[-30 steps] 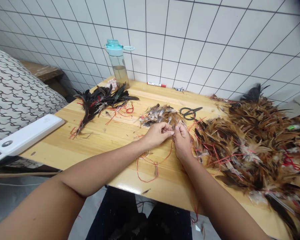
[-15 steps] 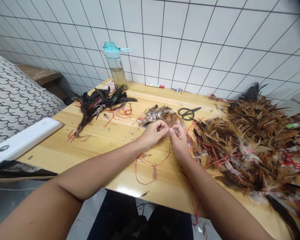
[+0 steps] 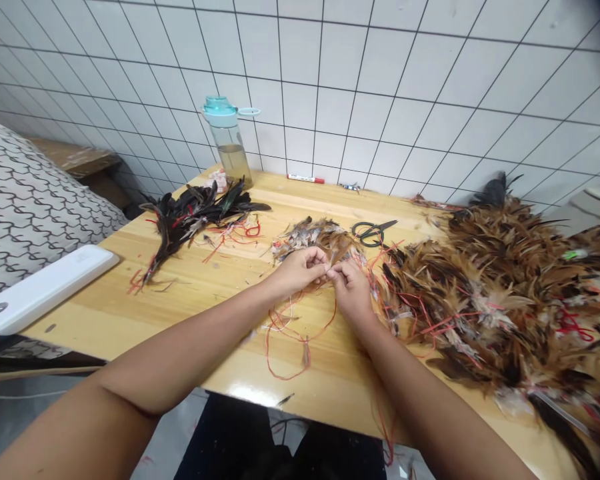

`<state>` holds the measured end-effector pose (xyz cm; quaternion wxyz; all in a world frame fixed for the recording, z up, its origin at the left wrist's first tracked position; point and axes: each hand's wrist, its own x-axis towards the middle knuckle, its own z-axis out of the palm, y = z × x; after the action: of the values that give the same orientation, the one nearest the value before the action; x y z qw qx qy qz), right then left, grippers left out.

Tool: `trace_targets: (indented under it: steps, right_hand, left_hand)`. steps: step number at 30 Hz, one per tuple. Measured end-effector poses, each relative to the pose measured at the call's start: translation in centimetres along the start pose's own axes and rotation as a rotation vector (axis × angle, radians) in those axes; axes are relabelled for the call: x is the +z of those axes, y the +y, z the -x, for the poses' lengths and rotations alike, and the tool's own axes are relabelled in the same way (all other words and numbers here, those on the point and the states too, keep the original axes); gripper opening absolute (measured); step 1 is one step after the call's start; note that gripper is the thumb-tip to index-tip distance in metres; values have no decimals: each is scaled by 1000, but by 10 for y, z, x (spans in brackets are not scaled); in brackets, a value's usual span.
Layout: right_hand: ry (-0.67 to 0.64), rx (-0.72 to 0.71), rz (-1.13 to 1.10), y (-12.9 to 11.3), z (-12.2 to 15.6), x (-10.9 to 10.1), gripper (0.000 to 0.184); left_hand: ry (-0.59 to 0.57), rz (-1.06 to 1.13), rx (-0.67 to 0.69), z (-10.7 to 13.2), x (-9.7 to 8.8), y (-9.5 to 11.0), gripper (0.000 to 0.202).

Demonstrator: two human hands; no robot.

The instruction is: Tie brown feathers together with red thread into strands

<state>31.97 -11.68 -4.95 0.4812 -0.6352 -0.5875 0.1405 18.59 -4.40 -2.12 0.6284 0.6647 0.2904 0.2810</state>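
Observation:
Over the middle of the table, my left hand [image 3: 300, 272] and my right hand [image 3: 353, 290] meet at the fingertips, each closed in a pinch. A thin red string [image 3: 336, 308] runs up to the right fingers and lies in loops on the wood below. What the left fingertips pinch is too small to make out. Just behind the hands rests a small bunch of brown and grey feathers [image 3: 307, 233]. Black-handled scissors [image 3: 373, 232] lie beyond the right hand.
A large heap of brown feathers [image 3: 490, 267] with red strings covers the table's right side. Black feathers [image 3: 190, 213] lie at left, near a water bottle [image 3: 233, 150]. A marker [image 3: 305, 179] lies by the tiled wall, and a white device [image 3: 50, 287] sits at the left edge.
The view has tilted slightly, so everything sits a little lower and further left. The pinching fingertips have moved slightly; both hands stay together over the same spot.

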Motion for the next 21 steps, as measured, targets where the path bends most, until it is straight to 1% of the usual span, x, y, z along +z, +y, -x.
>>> trace_targets:
  steps: [2, 5, 7, 9, 11, 13, 15, 18, 21]
  right_hand:
    - [-46, -29, 135, -3, 2, -2, 16]
    - [-122, -23, 326, -9, 4, -3, 16]
    - [-159, -1, 413, -12, 5, -4, 15]
    - [-191, 28, 454, -16, 6, -4, 13]
    - [-214, 42, 447, -17, 7, -4, 11]
    - [-222, 27, 404, -18, 7, -4, 10]
    - [-218, 11, 354, -17, 7, -4, 14]
    - [-192, 55, 301, -15, 6, -4, 19]
    - [-166, 108, 278, -13, 4, -4, 21]
  left_hand:
    - [11, -152, 33, 0, -1, -1, 14]
    - [46, -413, 101, 2, -2, -1, 8]
    - [56, -509, 132, 4, -1, 1, 9]
    - [60, -556, 151, 6, 0, 4, 10]
    - [76, -598, 177, 6, -1, 6, 11]
    - [104, -629, 212, 5, -2, 7, 11]
    - [137, -635, 234, 4, -4, 6, 12]
    - [170, -617, 230, 3, -6, 4, 14]
    - [172, -562, 205, 3, -5, 2, 14]
